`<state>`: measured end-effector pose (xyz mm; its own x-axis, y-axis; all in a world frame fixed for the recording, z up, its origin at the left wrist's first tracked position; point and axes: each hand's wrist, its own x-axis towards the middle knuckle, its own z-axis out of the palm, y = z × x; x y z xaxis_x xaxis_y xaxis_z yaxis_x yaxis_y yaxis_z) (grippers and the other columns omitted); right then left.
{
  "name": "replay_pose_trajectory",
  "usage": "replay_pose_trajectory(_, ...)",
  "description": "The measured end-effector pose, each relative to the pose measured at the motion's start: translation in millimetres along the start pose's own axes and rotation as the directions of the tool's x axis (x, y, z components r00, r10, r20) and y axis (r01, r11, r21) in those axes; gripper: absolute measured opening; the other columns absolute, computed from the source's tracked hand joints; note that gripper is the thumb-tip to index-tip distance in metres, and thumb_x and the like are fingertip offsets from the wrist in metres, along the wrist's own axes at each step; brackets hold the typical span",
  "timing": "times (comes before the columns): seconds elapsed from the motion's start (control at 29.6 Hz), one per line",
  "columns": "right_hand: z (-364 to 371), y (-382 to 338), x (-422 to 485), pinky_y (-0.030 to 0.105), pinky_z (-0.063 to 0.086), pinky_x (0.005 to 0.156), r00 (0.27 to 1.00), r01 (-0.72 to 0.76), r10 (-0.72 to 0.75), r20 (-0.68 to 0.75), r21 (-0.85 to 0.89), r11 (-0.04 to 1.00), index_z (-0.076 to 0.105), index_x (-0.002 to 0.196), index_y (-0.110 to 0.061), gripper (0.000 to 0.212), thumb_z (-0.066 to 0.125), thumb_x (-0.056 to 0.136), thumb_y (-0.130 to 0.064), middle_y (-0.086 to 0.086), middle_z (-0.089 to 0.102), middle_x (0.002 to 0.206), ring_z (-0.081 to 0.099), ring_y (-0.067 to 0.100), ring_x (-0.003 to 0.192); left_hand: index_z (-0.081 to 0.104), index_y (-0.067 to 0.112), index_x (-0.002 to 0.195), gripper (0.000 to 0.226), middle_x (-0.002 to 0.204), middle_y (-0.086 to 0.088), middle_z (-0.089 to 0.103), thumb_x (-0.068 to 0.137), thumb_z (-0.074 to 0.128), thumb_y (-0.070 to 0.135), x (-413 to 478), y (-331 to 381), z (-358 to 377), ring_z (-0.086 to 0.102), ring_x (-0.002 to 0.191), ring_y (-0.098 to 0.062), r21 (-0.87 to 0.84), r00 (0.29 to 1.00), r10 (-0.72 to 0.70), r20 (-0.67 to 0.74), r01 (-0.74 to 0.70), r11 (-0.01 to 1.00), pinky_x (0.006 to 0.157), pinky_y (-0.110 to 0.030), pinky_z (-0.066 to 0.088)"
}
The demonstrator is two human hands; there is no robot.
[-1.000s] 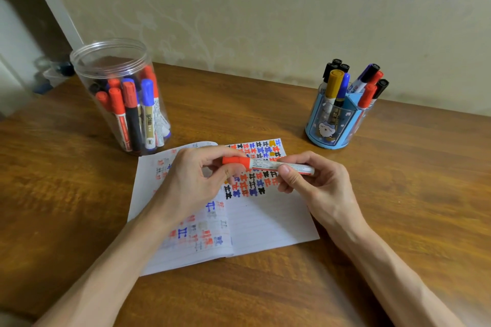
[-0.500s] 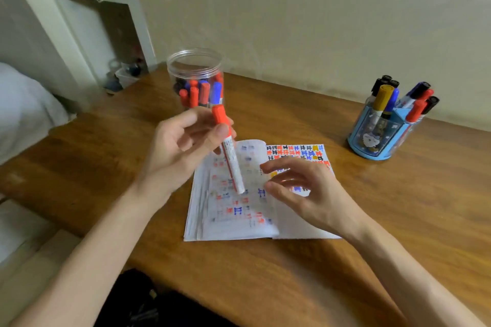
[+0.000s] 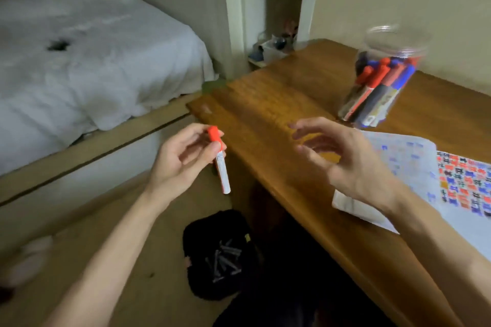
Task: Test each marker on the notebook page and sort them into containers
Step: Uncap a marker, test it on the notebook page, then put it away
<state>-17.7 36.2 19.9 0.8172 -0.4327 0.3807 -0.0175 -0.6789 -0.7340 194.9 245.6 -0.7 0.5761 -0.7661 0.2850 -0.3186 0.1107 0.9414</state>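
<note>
My left hand [image 3: 180, 159] pinches a capped red marker [image 3: 220, 167] with a white barrel, cap up, held out past the left edge of the wooden desk [image 3: 279, 103]. My right hand [image 3: 345, 156] hovers above the desk with fingers spread and relaxed, holding nothing. The open notebook [image 3: 414, 167], covered in red, blue and black test marks, lies on the desk under and to the right of that hand. A clear plastic jar [image 3: 382, 82] holding several red, blue and black markers stands at the back of the desk.
On the floor below the left hand sits a black bin [image 3: 220, 255] with several dark items inside. A bed with white sheets [image 3: 93, 61] fills the left. A white shelf unit [image 3: 271, 8] stands behind the desk corner.
The view has swung left. My left hand carried the red marker from over the notebook out past the desk's left edge. The blue holder has left the view.
</note>
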Motion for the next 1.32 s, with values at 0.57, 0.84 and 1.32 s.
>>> replay_pose_trajectory(0.57,71.4,-10.5,20.1,0.029,0.061,0.09,0.995,0.019,-0.029,0.1,0.094,0.995,0.058,0.143,-0.025,0.047,0.069,0.098,-0.015,-0.003,0.073,0.113,0.075,0.017,0.098,0.069,0.008,0.115,0.016,0.104,-0.007,0.074,0.1,0.064,0.01,-47.0,-40.0,-57.3,0.072,0.105,-0.023,0.037,0.988,-0.128,-0.092,0.131,0.991,0.093,-0.026,0.054)
replay_pose_trajectory(0.84,28.9,4.4,-26.0,0.024,0.058,0.09,0.993,-0.12,0.117,0.031,0.093,0.988,0.058,0.141,-0.032,0.044,0.067,0.101,-0.016,-0.009,0.073,0.115,0.073,0.016,0.102,0.072,0.015,0.111,0.015,0.108,-0.002,0.075,0.097,0.066,0.014,-36.0,-17.6,5.5,0.07,0.109,-0.019,-0.006,0.997,-0.065,-0.046,0.065,0.998,0.093,-0.026,0.056)
replay_pose_trajectory(1.32,-73.7,59.9,-83.3,0.028,0.056,0.093,0.878,-0.297,0.232,-0.42,-0.096,0.95,0.065,0.135,-0.032,0.04,0.069,0.099,-0.015,-0.014,0.066,0.122,0.063,0.005,0.114,0.02,0.033,0.157,0.121,0.155,0.01,0.038,0.065,0.098,0.026,152.4,8.2,207.1,0.043,0.134,-0.002,-0.008,0.997,0.044,-0.061,-0.045,0.999,0.095,-0.016,0.042)
